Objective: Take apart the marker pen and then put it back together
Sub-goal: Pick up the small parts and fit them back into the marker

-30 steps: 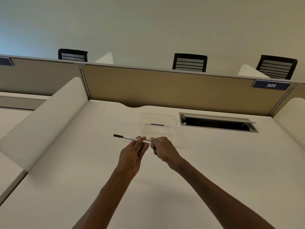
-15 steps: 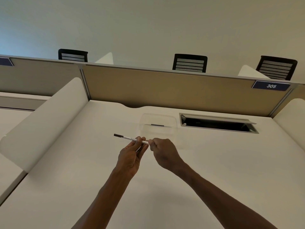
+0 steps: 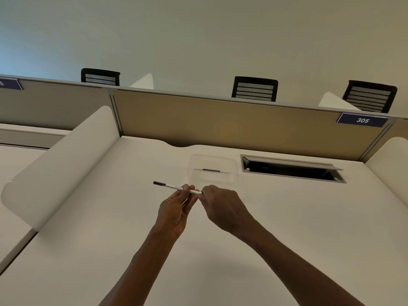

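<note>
A thin white marker pen (image 3: 171, 186) with a black left end is held level above the white desk (image 3: 132, 217). My left hand (image 3: 176, 206) pinches the barrel near its middle, fingers on top and thumb below. My right hand (image 3: 220, 206) is closed over the pen's right end, which its fingers hide. The two hands nearly touch. I cannot tell whether a cap sits under the right fingers.
A clear plastic container (image 3: 212, 171) stands just behind the hands, with a small dark piece inside. An open cable hatch (image 3: 291, 168) lies to its right. White curved dividers (image 3: 59, 164) flank the desk; a tan partition (image 3: 220, 122) closes the back.
Both hands keep their hold on the pen. My right hand has shifted slightly along the pen's right end; the pen stays nearly in the same place.
</note>
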Demonstrator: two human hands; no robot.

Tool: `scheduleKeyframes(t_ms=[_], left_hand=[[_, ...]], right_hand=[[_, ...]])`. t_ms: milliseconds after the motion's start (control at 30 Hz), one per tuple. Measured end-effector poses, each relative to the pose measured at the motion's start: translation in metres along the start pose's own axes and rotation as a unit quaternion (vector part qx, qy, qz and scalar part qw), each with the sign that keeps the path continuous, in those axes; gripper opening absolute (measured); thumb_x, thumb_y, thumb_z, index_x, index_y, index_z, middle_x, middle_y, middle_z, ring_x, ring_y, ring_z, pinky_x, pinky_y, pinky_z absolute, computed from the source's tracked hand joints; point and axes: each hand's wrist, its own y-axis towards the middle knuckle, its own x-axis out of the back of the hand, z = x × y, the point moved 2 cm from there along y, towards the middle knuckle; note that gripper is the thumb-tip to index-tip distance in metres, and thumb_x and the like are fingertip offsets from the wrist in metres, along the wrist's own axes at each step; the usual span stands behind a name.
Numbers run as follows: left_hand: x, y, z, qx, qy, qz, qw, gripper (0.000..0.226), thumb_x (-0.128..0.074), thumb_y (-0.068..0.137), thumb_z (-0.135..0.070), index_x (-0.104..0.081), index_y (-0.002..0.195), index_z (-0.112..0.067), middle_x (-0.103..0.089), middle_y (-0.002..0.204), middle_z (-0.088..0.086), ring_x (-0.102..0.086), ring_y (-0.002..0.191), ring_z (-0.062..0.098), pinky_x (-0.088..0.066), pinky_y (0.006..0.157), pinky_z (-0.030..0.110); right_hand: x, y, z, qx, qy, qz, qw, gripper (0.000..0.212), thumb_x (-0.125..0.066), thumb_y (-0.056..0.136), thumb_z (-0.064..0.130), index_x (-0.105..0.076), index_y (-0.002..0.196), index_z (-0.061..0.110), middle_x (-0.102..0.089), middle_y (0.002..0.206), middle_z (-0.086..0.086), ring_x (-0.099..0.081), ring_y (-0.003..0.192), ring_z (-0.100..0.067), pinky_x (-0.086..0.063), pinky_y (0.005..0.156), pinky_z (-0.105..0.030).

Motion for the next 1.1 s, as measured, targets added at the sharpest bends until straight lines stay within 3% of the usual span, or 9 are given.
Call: scheduleKeyframes(t_ms=[133, 300, 500, 533, 633, 700, 900, 1000, 1100], left_hand=[[0.000, -0.001, -0.001, 0.007, -0.005, 0.004, 1.000, 0.016, -0.061, 0.091, -0.006, -0.066, 0.099, 0.008, -0.076, 0.086, 0.016, -0.075, 0.079, 0.025, -0.060, 0.061, 0.026], [0.001, 0.000, -0.001, 0.003, -0.012, 0.004, 1.000, 0.014, -0.062, 0.090, -0.005, -0.067, 0.096, 0.007, -0.076, 0.084, 0.013, -0.075, 0.078, 0.021, -0.060, 0.062, 0.026], [0.004, 0.001, 0.002, -0.016, 0.013, 0.008, 1.000, 0.016, -0.062, 0.089, -0.005, -0.066, 0.099, 0.007, -0.076, 0.084, 0.013, -0.075, 0.081, 0.023, -0.060, 0.064, 0.026], [0.004, 0.001, 0.001, -0.019, 0.016, 0.008, 1.000, 0.016, -0.063, 0.089, -0.005, -0.067, 0.099, 0.008, -0.076, 0.084, 0.013, -0.075, 0.081, 0.023, -0.060, 0.065, 0.026], [0.000, 0.001, 0.001, -0.021, 0.017, 0.002, 1.000, 0.017, -0.063, 0.090, -0.005, -0.067, 0.100, 0.008, -0.076, 0.085, 0.014, -0.075, 0.082, 0.023, -0.060, 0.065, 0.026], [-0.002, 0.000, 0.001, -0.013, 0.012, -0.003, 1.000, 0.018, -0.063, 0.090, -0.006, -0.068, 0.099, 0.008, -0.076, 0.086, 0.015, -0.075, 0.082, 0.024, -0.060, 0.064, 0.026], [-0.004, -0.003, -0.001, 0.008, 0.007, -0.012, 1.000, 0.015, -0.063, 0.091, -0.005, -0.069, 0.093, 0.008, -0.076, 0.083, 0.015, -0.075, 0.076, 0.024, -0.060, 0.060, 0.025], [-0.002, -0.004, -0.001, 0.014, -0.011, -0.005, 1.000, 0.014, -0.063, 0.090, -0.005, -0.070, 0.089, 0.006, -0.076, 0.082, 0.015, -0.075, 0.075, 0.023, -0.060, 0.060, 0.025], [0.000, -0.001, -0.001, 0.001, -0.014, 0.005, 1.000, 0.013, -0.062, 0.090, -0.005, -0.071, 0.088, 0.005, -0.076, 0.083, 0.013, -0.075, 0.077, 0.021, -0.060, 0.062, 0.025]], right_hand=[[0.000, -0.001, -0.002, 0.004, -0.014, -0.019, 1.000, 0.026, -0.049, 0.098, 0.023, -0.048, 0.073, 0.012, -0.058, 0.060, -0.006, -0.043, 0.043, -0.025, -0.028, 0.042, -0.029], [-0.005, 0.007, 0.010, -0.166, 0.240, 0.000, 0.956, 0.040, -0.040, 0.102, 0.028, -0.048, 0.064, 0.016, -0.048, 0.051, 0.004, -0.042, 0.046, -0.012, -0.031, 0.050, -0.031], [-0.009, 0.005, 0.009, -0.408, 0.634, 0.106, 0.649, 0.036, -0.040, 0.097, 0.022, -0.045, 0.062, 0.017, -0.026, 0.048, 0.005, -0.017, 0.040, -0.009, -0.015, 0.039, -0.021], [-0.006, 0.005, 0.008, -0.396, 0.620, 0.115, 0.667, 0.037, -0.040, 0.098, 0.025, -0.048, 0.063, 0.016, -0.029, 0.048, 0.005, -0.019, 0.040, -0.009, -0.017, 0.039, -0.021], [0.002, 0.007, 0.002, -0.255, 0.348, 0.073, 0.899, 0.042, -0.038, 0.101, 0.033, -0.058, 0.069, 0.013, -0.045, 0.052, 0.009, -0.040, 0.046, -0.010, -0.033, 0.049, -0.027], [0.000, 0.006, 0.001, -0.128, 0.126, 0.028, 0.983, 0.039, -0.035, 0.102, 0.037, -0.054, 0.076, 0.014, -0.051, 0.061, 0.006, -0.047, 0.052, -0.015, -0.037, 0.052, -0.031], [-0.002, -0.001, -0.004, 0.030, -0.042, -0.028, 0.998, 0.027, -0.050, 0.097, 0.024, -0.049, 0.073, 0.013, -0.054, 0.060, -0.004, -0.046, 0.041, -0.023, -0.027, 0.039, -0.027], [-0.005, 0.004, 0.002, -0.059, 0.099, -0.047, 0.992, 0.037, -0.041, 0.101, 0.028, -0.052, 0.071, 0.010, -0.057, 0.058, -0.007, -0.049, 0.048, -0.024, -0.035, 0.047, -0.035], [-0.008, 0.008, 0.012, -0.208, 0.332, -0.024, 0.920, 0.045, -0.043, 0.101, 0.027, -0.050, 0.058, 0.016, -0.048, 0.045, 0.006, -0.042, 0.042, -0.009, -0.033, 0.047, -0.028]])
